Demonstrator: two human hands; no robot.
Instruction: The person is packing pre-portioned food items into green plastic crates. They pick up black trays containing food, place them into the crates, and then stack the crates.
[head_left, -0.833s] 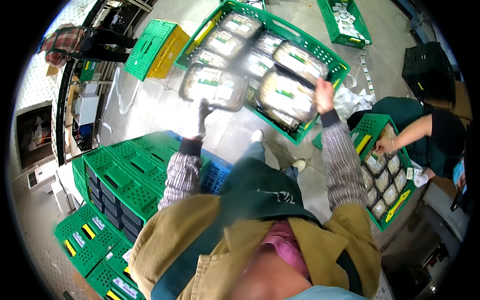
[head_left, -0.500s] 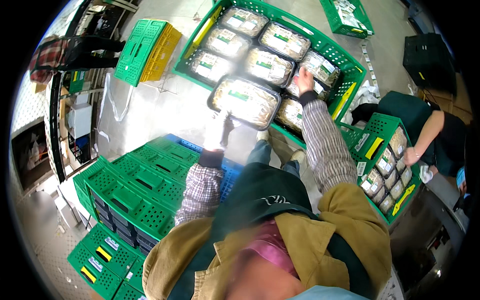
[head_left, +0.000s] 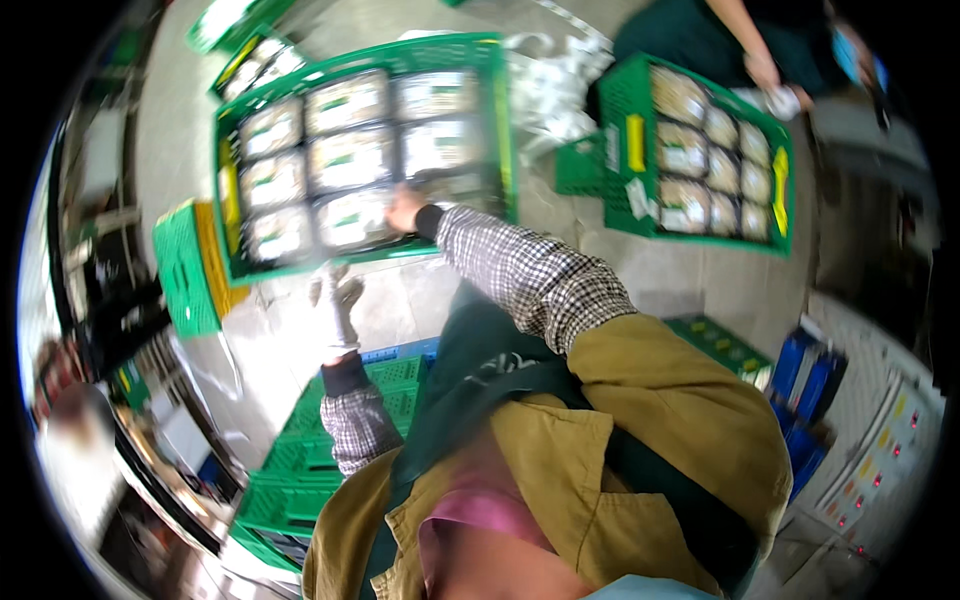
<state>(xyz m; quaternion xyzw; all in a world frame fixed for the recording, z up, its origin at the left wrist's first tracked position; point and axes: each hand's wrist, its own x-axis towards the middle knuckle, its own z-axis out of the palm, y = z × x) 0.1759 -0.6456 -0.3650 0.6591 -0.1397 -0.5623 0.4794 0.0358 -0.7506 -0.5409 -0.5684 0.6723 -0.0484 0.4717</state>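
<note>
In front of me a green perforated crate (head_left: 360,262) holds several black plastic trays under clear film, with pale contents and green-and-white labels. My right hand (head_left: 405,210), bare, reaches into it and touches the right edge of the tray in the near middle (head_left: 352,218). Blur smears its fingers, so I cannot see whether they grip the tray. Just outside the crate's near wall is my left hand (head_left: 338,305), in a white glove. Its fingers are apart, and nothing is in it.
Stacked green crates (head_left: 300,440) stand close at my lower left. A green-and-yellow crate (head_left: 190,265) sits left of the large crate. At the right, another person's hand (head_left: 765,70) is above a second filled crate (head_left: 625,205). White plastic (head_left: 550,90) lies between the two crates.
My left hand has let go of the tray it held, and the near row of the crate now holds a tray there. The view has swung right; my right hand has shifted to the near middle tray.
</note>
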